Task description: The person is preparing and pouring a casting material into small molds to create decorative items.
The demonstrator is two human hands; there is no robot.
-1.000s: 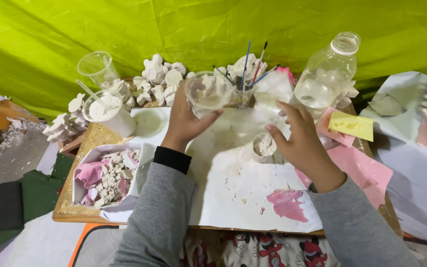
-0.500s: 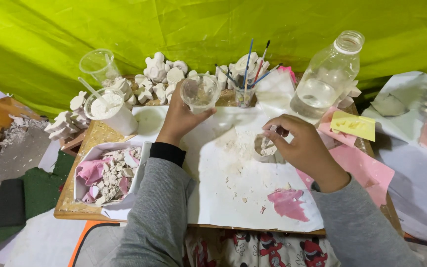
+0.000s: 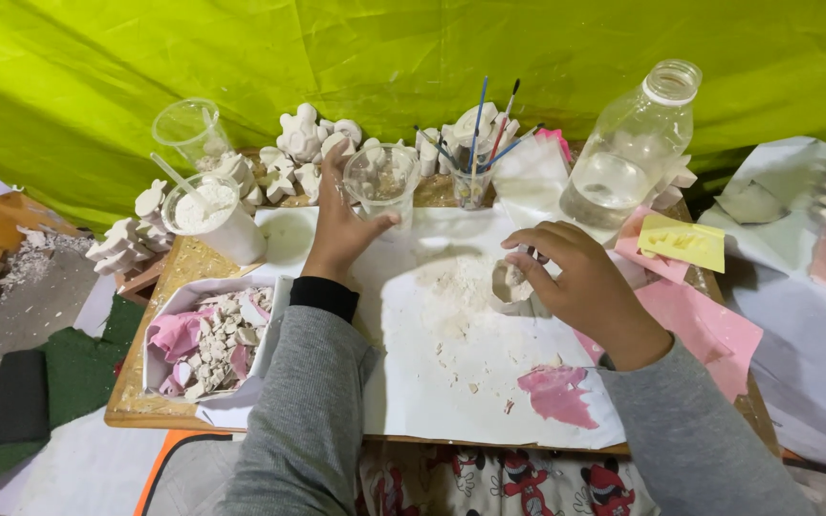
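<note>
I am holding my left hand wrapped around a clear plastic cup at the far edge of the white paper sheet; the cup looks nearly empty. My right hand is curling its fingers around a small white mould on that sheet, white powder already lying spilled beside it. Right of the sheet, a clear bottle is holding some water; left of it, a tub is holding white powder.

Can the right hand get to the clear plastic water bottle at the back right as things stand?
Probably yes: the right hand holds a small white mould, but nothing stands between it and the clear plastic bottle.
</note>
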